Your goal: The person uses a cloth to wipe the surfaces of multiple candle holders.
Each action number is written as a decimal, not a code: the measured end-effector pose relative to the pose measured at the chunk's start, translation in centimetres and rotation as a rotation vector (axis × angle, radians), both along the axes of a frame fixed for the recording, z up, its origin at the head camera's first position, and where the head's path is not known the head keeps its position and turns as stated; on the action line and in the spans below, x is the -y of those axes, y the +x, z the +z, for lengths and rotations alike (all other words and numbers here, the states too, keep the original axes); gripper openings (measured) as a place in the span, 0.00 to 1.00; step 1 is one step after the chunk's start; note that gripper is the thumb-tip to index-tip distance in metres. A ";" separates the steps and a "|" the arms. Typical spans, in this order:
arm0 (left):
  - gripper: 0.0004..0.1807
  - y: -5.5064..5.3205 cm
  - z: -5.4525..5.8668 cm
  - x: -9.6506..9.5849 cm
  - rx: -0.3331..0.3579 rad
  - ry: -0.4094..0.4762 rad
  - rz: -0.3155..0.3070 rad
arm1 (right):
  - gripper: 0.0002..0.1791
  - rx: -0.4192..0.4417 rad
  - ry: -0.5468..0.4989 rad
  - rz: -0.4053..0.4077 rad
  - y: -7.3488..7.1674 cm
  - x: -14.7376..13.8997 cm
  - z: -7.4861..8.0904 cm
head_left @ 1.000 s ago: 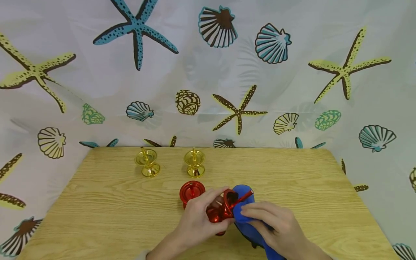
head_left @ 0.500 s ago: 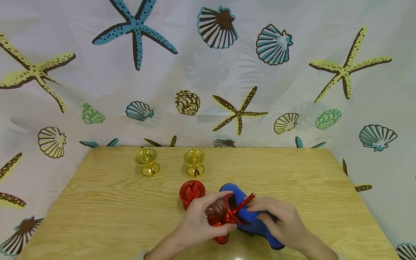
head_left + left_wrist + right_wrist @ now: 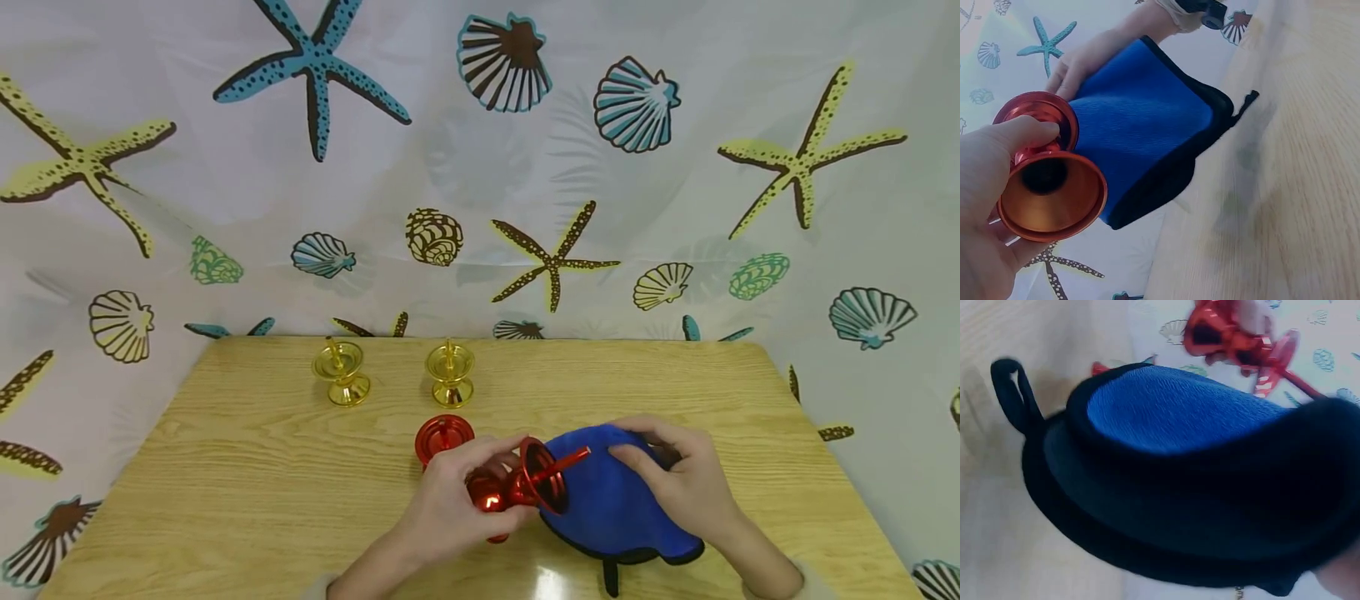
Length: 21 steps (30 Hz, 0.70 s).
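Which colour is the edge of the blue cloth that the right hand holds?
The edge of the blue cloth is black; the right wrist view shows it best.

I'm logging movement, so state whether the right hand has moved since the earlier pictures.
Yes: in the head view, the right hand has shifted rightward and toward the back of the table, judged against the standing red candle holder.

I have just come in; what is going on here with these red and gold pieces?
A person's left hand holds a tilted red candle holder, while the right hand grips a black-edged blue cloth beside it. Whether cloth and holder touch, I cannot tell. Another red candle holder stands on the wooden table, with two gold candle holders farther back.
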<state>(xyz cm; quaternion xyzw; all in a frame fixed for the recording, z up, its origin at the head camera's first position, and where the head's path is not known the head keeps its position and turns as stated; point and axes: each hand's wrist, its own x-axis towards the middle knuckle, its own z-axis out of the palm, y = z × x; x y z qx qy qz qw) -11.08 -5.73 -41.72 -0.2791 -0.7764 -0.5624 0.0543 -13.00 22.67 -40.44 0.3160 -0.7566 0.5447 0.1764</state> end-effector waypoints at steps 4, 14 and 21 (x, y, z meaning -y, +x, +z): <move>0.37 0.0 -0.4 0.0 -0.151 -0.067 0.027 | 0.15 0.123 0.027 -0.057 0.1 0.1 1.3; 0.36 0.3 -0.9 -0.6 -0.417 -0.286 0.097 | 0.10 0.390 0.142 0.019 0.8 2.1 2.8; 0.38 0.1 -0.9 -0.6 -0.370 -0.237 0.029 | 0.12 0.238 0.156 0.073 2.0 3.2 2.3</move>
